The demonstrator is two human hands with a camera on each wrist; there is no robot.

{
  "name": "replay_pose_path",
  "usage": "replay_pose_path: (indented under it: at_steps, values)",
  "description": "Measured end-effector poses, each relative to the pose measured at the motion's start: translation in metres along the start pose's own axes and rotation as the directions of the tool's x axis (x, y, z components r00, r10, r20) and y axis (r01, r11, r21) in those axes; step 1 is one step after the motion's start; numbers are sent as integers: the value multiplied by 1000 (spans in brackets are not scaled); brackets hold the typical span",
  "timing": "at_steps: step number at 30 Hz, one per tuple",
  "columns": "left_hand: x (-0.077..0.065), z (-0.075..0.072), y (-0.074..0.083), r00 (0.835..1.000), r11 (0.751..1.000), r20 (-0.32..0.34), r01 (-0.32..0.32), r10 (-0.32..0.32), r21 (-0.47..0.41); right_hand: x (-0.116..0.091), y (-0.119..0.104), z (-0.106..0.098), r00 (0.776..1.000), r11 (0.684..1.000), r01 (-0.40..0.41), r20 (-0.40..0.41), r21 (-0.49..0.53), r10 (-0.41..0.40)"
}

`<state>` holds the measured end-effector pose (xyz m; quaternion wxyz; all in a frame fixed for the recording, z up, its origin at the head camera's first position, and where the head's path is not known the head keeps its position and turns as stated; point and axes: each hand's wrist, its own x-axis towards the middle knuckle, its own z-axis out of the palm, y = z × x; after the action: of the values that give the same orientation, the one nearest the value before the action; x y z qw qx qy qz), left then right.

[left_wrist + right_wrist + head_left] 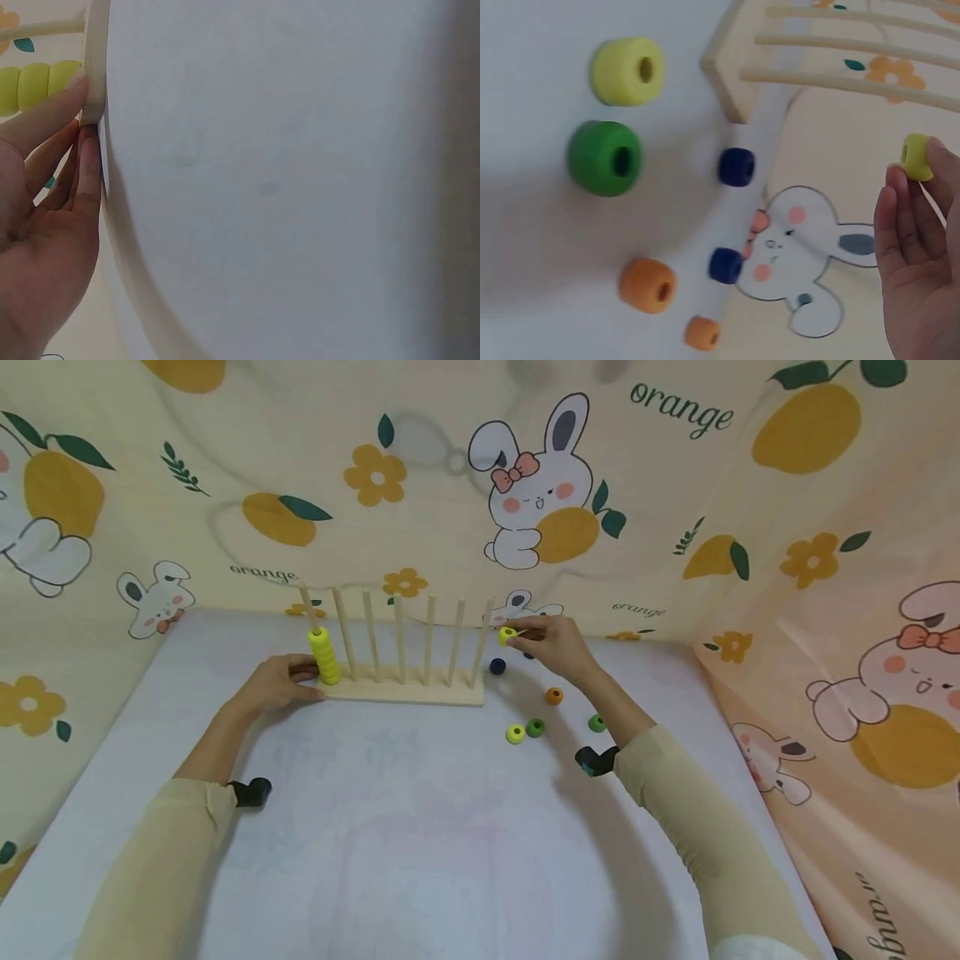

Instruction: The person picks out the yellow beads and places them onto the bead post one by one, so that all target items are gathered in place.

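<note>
A wooden peg rack (405, 692) with several upright dowels stands at the back of the table. Yellow beads (324, 657) are stacked on its leftmost dowel. My left hand (276, 683) grips the left end of the base, thumb in front; the left wrist view shows the thumb and fingers (88, 161) at the base's end. Between thumb and fingertips, my right hand (557, 647) pinches a yellow bead (507, 635), raised just right of the rightmost dowel. In the right wrist view the held bead (916, 157) has its hole facing the dowels.
Loose beads lie right of the rack: yellow (515, 734), green (535, 727), another green (596, 723), orange (554, 696) and dark blue (498, 667). A second blue bead (726, 265) and a second orange bead (703, 333) show in the right wrist view. A printed cloth (435, 543) hangs behind.
</note>
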<state>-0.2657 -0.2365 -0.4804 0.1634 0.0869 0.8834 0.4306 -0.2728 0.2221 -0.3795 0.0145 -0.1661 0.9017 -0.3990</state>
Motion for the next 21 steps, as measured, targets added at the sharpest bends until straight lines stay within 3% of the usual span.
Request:
replay_pose_path:
  at_steps: [9, 21]
  values:
    - [-2, 1, 0, 1000, 1000, 7, 16, -16, -15, 12, -24, -12, 1000, 1000, 24, -7, -8, -24]
    - [0, 1, -3, 1000, 999, 0, 18, -18, -50, 30, -55, -27, 990, 991, 134, -51, -17, -135]
